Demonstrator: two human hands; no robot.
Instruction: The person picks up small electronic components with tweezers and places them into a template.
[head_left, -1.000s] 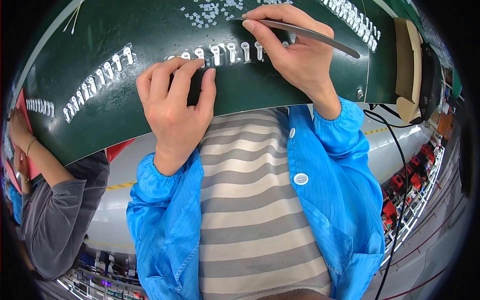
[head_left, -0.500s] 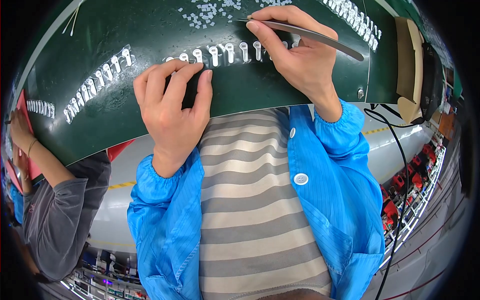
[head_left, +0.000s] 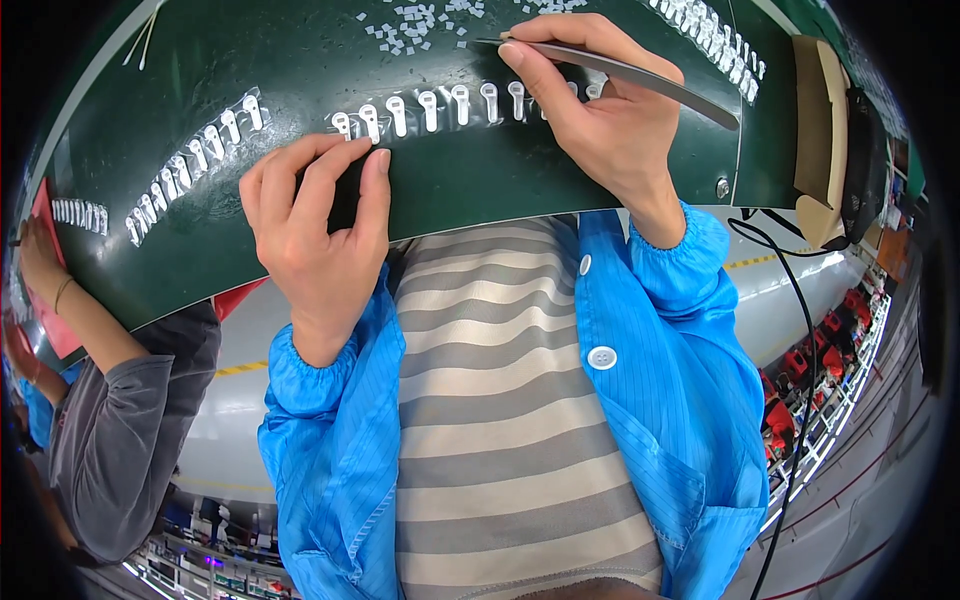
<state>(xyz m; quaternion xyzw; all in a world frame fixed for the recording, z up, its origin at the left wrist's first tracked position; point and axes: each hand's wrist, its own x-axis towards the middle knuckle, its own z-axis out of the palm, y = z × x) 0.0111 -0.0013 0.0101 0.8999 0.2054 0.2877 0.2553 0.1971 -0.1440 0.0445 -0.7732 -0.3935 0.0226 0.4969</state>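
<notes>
My right hand (head_left: 592,120) grips dark metal tweezers (head_left: 640,75), their tips pointing left toward a scatter of small white pieces (head_left: 420,22) on the green mat (head_left: 200,230). My left hand (head_left: 320,225) lies on the mat with fingers bent, its fingertips pressing just below a clear strip of small white keyhole-shaped parts (head_left: 440,105). That strip runs from my left fingertips across to my right hand. A second strip of the same parts (head_left: 195,160) lies to the left.
Another row of white parts (head_left: 710,35) runs along the mat's far right. A cardboard box (head_left: 820,130) stands at the right edge, with a black cable (head_left: 790,300) hanging down. A co-worker's forearm in a grey sleeve (head_left: 110,440) rests at the left by a red sheet (head_left: 40,215).
My left hand has slid a little upward toward the strip of parts. My right hand with the tweezers stays in nearly the same place.
</notes>
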